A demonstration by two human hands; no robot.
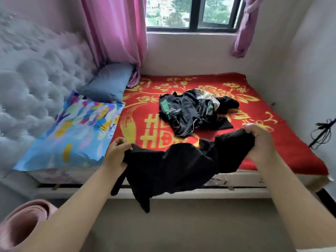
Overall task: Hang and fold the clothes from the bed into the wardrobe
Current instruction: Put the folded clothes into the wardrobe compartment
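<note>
Nearest, bottom left: rolled pink mat [23, 226] on floor, not part of job.

Both arms out over near bed edge. Left hand [116, 153] has fingers curled round one end of black garment [174, 168], bunched tight in fist. Right hand [258, 140] grips other end, fingers wrapped over cloth, held higher & further right. Garment sags btwn hands, a tail hanging below bed frame, clear of floor. Can't tell what kind of garment, too crumpled.

Mid: red/gold blanket [272, 142] covers bed; clothes pile [196, 111] sits centre, dark pieces w/ green print, well apart from held item. Left: patterned pillow [72, 131], blue pillow [109, 82] beyond.

Far: pink curtain [116, 30], window [192, 13].

Step, prob.: first item lifted, being spread for fold or hanger. Next needs finding hem/shoulders, shaking flat. Wardrobe not in view.
</note>
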